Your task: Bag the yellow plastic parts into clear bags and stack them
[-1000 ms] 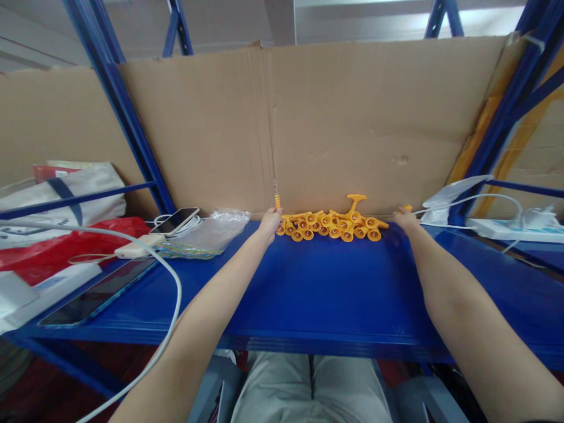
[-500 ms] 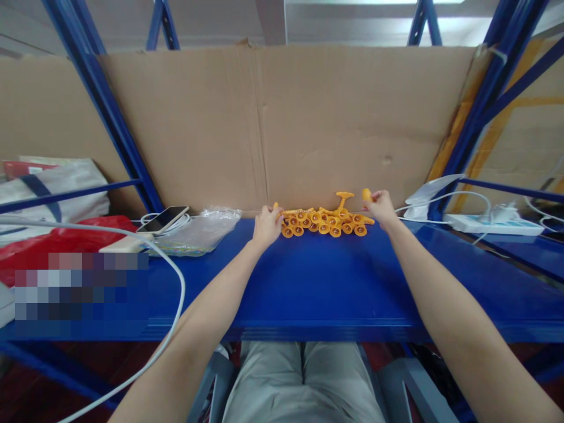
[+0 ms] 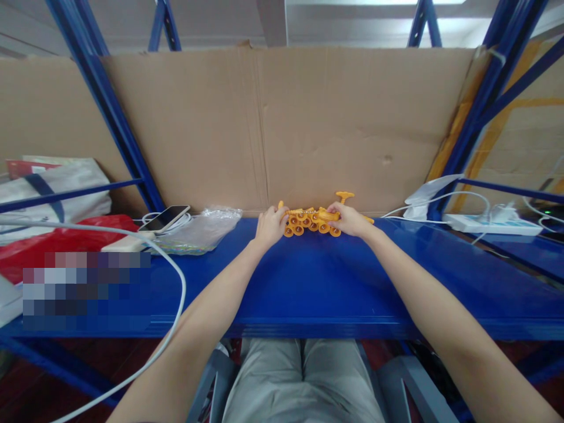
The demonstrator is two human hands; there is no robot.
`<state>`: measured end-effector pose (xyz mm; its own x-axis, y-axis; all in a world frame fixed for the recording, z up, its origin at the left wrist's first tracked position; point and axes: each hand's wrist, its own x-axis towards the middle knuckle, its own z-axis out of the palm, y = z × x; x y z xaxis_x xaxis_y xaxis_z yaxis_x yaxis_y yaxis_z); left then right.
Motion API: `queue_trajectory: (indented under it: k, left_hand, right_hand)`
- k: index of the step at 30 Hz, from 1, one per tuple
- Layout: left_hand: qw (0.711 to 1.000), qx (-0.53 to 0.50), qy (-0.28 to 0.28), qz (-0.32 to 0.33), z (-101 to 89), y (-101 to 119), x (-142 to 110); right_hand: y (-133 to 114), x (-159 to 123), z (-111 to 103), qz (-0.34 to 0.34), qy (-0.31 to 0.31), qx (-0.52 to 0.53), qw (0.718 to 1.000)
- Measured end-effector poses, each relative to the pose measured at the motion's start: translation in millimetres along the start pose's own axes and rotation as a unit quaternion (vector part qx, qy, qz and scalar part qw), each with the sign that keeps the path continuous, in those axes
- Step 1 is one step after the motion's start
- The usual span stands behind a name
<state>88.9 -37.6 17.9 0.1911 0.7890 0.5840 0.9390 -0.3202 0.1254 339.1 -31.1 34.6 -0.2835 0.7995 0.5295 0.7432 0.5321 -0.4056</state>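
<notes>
A heap of orange-yellow plastic pieces with round, cup-like ends (image 3: 301,222) lies on the blue shelf against the cardboard. At its left end, my left hand (image 3: 268,228) is closed, and the tip of an orange-yellow piece (image 3: 281,205) sticks up from its fingers. My right hand (image 3: 350,221) reaches over the heap's right part, its fingers closed around an orange-yellow piece (image 3: 326,215) resting on or just above the others. That hand hides several pieces. Just behind it stands a piece with a flat T-shaped top (image 3: 345,194).
A tall cardboard sheet (image 3: 352,117) backs the blue shelf (image 3: 317,282). To the left are a clear plastic bag (image 3: 207,226), a phone (image 3: 166,217), a red bag (image 3: 79,235) and a looping white cable (image 3: 181,282). A white power strip (image 3: 493,224) lies at right.
My right hand has moved left and down with its orange-yellow piece, from beyond the heap onto it. My left hand has shifted slightly right.
</notes>
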Motion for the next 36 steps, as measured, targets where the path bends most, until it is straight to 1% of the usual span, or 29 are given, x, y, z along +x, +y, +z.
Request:
queue_trajectory:
  k: [12,18,23,26,30,33,36]
  left_hand:
    - [0.999,0.012,0.019,0.028,1.7,3.8,-1.8]
    - [0.999,0.012,0.022,0.024,-0.1,3.6,-1.7]
    - [0.999,0.013,0.033,0.032,1.6,4.6,-1.8]
    - [0.998,-0.009,0.046,0.052,6.8,6.6,-1.7]
    - [0.991,-0.078,0.062,0.086,15.2,5.2,0.2]
    - [0.985,-0.114,0.059,0.112,19.1,-0.2,3.4]
    - [0.983,-0.123,0.059,0.120,20.9,-5.7,6.4]
  right_hand:
    - [-2.3,-0.2,4.4,-0.017,0.001,0.000,1.000]
    - [2.2,-0.1,1.1,-0.022,0.009,0.001,1.000]
    - [2.9,1.1,5.2,-0.045,0.008,0.013,0.999]
    - [1.9,2.7,9.7,-0.077,0.015,0.024,0.997]
    - [2.3,4.5,12.5,-0.122,0.033,0.036,0.991]
    - [4.8,4.6,13.1,-0.129,0.035,0.039,0.990]
    - [7.5,4.4,15.1,-0.115,0.029,0.050,0.992]
